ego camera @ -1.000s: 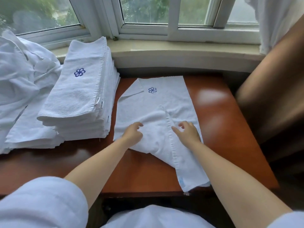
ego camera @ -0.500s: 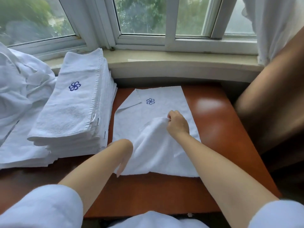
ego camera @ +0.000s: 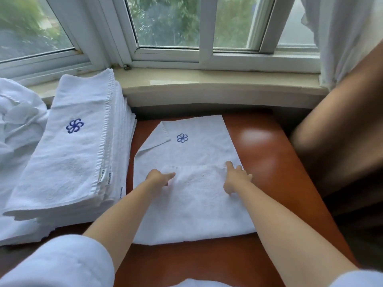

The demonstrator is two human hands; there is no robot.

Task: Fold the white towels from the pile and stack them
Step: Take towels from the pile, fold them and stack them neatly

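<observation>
A white towel (ego camera: pixel 192 206) with a blue flower emblem lies on the brown table (ego camera: pixel 267 162) in front of me. Its near part is folded away from me over its middle, and the flap's edge runs between my hands. My left hand (ego camera: pixel 159 179) rests on the flap's left end with its fingers pointing right. My right hand (ego camera: pixel 236 177) presses the flap's right corner with straight fingers. The towel's far left corner is turned over. A tall stack of folded white towels (ego camera: pixel 76 154) stands at the left. Further left lies the loose white pile (ego camera: pixel 18 121).
A window sill (ego camera: pixel 207 83) and window run along the table's far side. A brown chair back (ego camera: pixel 339 131) stands close at the right, with a white curtain (ego camera: pixel 342 34) above it. White cloth lies on my lap at the bottom edge.
My right hand carried the near part of the towel away from me and laid it over the middle. My left hand came up from the near edge onto the flap.
</observation>
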